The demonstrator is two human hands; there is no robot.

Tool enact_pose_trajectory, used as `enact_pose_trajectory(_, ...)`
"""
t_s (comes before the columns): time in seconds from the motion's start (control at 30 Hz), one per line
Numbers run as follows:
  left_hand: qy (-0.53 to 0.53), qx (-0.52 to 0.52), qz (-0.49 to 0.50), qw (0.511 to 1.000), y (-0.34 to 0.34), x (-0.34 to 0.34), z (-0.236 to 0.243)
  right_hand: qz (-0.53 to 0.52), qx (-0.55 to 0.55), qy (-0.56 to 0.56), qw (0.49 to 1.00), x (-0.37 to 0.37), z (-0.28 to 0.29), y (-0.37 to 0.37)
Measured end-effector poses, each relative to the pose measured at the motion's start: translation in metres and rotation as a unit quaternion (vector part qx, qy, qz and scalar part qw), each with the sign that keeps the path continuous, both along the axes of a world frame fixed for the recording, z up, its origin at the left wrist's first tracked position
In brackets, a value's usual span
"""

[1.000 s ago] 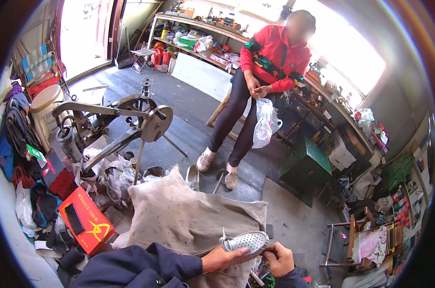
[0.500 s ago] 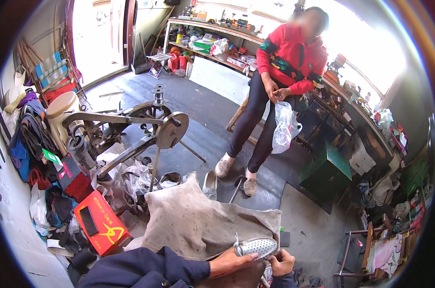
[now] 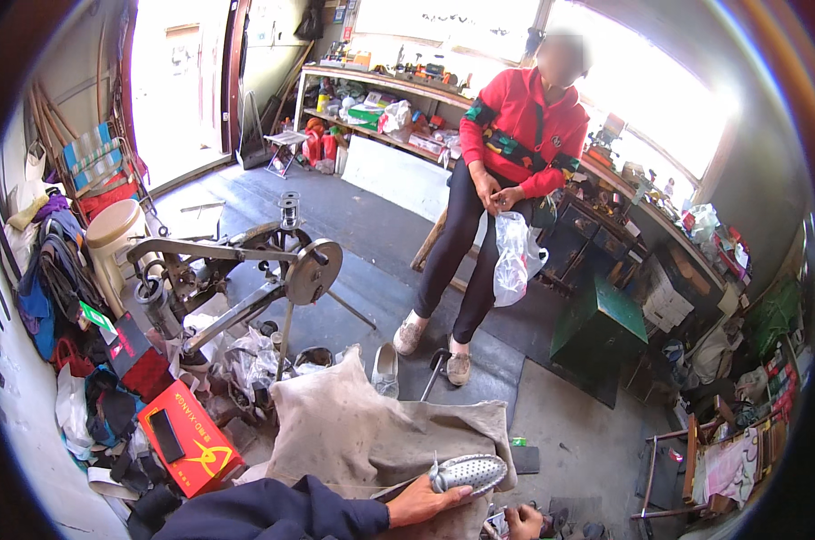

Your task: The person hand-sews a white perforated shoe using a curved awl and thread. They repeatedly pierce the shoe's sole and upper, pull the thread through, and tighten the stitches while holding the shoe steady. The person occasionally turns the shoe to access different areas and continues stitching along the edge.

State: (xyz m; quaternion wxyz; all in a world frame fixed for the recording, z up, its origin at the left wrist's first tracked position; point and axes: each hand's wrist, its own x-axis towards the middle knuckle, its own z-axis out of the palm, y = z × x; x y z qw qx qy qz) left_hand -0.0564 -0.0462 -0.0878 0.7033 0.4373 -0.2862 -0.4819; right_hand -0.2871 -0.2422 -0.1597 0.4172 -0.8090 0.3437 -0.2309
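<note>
My left hand (image 3: 423, 500) grips a pale, perforated shoe (image 3: 476, 472) over my lap, with the thumb along its near side. A stained beige cloth (image 3: 335, 423) drapes over my legs beneath it. My right hand (image 3: 522, 522) is apart from the shoe, low at the bottom edge, its fingers curled. What those fingers hold, if anything, is hidden. Beside them lies a small, pale, shiny item that I cannot identify. Past the cloth, another light shoe (image 3: 385, 371) stands on the floor.
A hand-cranked metal machine (image 3: 272, 261) stands front left. Below it, a red box (image 3: 191, 441) carries a phone (image 3: 166, 436). A seated person in red (image 3: 529, 135) faces me, holding a plastic bag (image 3: 515, 261). A green box (image 3: 596, 328) sits right; a cluttered shelf (image 3: 389, 81) lines the back.
My right hand has left the shoe's edge and moved down toward the bottom of the view. The left hand still holds the shoe. The whole view has shifted slightly.
</note>
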Motion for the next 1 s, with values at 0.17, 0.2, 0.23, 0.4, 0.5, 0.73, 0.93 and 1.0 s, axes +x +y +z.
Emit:
enact_pose_trajectory(0.17, 0.052, 0.036, -0.009, 0.998, 0.005, 0.000, -0.006, -0.014, 0.423, -0.400, 0.813, 0.003, 0.029, 0.041)
enact_pose_trajectory(0.2, 0.045, 0.038, -0.015, 0.998, 0.005, -0.001, -0.008, 0.081, 0.467, -0.443, 0.761, 0.013, 0.040, 0.046)
enact_pose_trajectory(0.23, 0.025, 0.024, -0.015, 0.999, 0.006, -0.001, -0.009, 0.089, 0.473, -0.427, 0.765, 0.024, 0.050, 0.051)
enact_pose_trajectory(0.4, 0.076, 0.023, 0.021, 0.997, 0.007, 0.000, -0.006, 0.023, 0.448, -0.424, 0.787, 0.023, 0.098, 0.035)
enact_pose_trajectory(0.5, -0.047, 0.028, -0.004, 0.999, 0.007, 0.000, -0.007, 0.045, 0.369, -0.574, 0.730, -0.018, 0.102, 0.024)
enact_pose_trajectory(0.73, -0.010, 0.053, -0.084, 0.995, 0.018, 0.003, -0.003, -0.054, 0.116, -0.242, 0.962, 0.056, 0.059, 0.052)
enact_pose_trajectory(0.93, -0.333, 0.179, -0.060, 0.924, 0.084, 0.043, 0.033, -0.107, 0.161, -0.247, 0.950, 0.101, 0.080, 0.065)
enact_pose_trajectory(1.0, -0.044, 0.078, 0.052, 0.995, 0.096, 0.040, 0.037, -0.087, 0.166, -0.262, 0.947, 0.102, 0.080, 0.065)
